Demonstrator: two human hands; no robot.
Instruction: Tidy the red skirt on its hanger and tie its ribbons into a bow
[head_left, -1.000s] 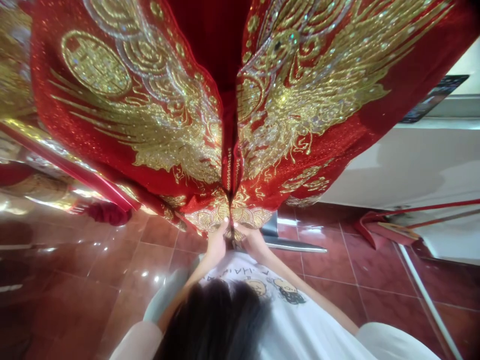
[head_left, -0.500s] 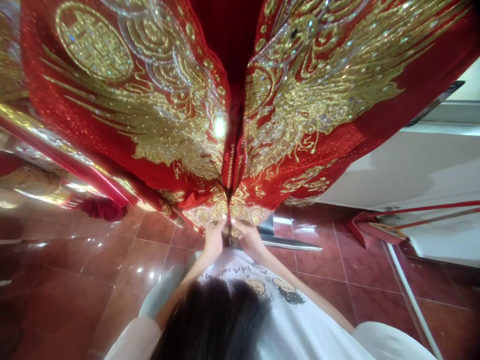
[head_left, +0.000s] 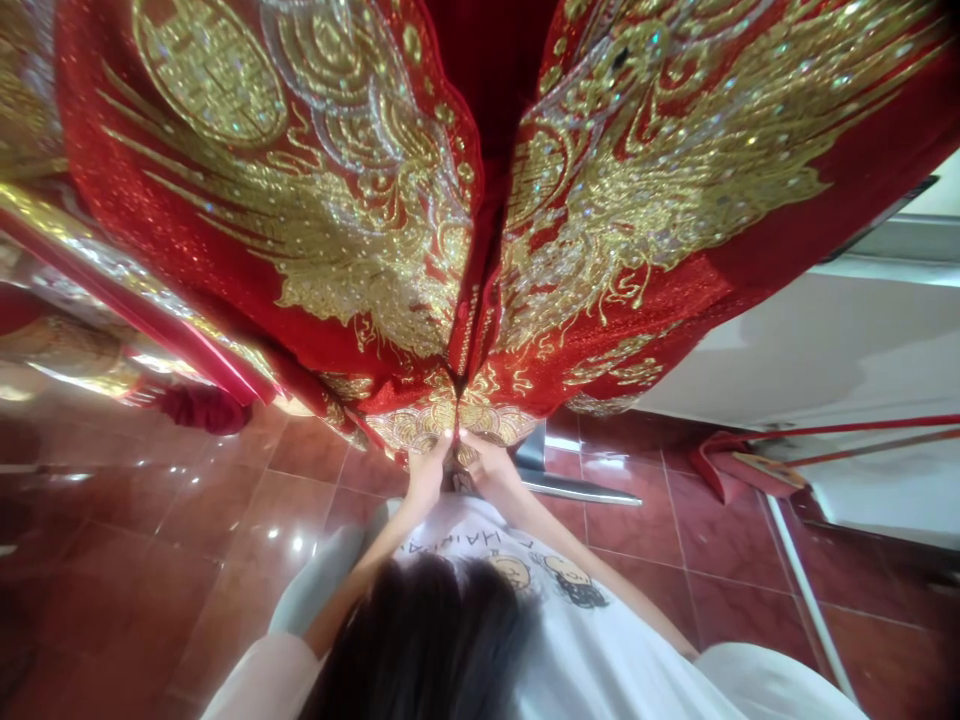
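A red jacket (head_left: 720,290) with gold and silver embroidery and small sparkling stones fills the upper view, its two front halves meeting in a V. A zip (head_left: 466,325) runs down the middle to the scalloped gold hem. My left hand (head_left: 426,472) pinches the left front edge at the hem, thumb on top. Beside it, my right hand (head_left: 486,464) grips the right front edge the same way, the thumbs close together. Both hands' fingers are mostly hidden under the cloth, so I cannot tell whether the zip's ends are joined.
Other shiny red and gold garments (head_left: 112,290) hang at the left, with a dark red bunched cloth (head_left: 206,408) below. A red dustpan (head_left: 731,460) and a white pole (head_left: 806,590) stand at the right by a pale wall (head_left: 810,330). A flat metal bar (head_left: 585,490) lies low over the tiles (head_left: 247,520).
The view has shifted slightly, so the jacket's upper part appears a little further right. Both hands keep their hold at the hem.
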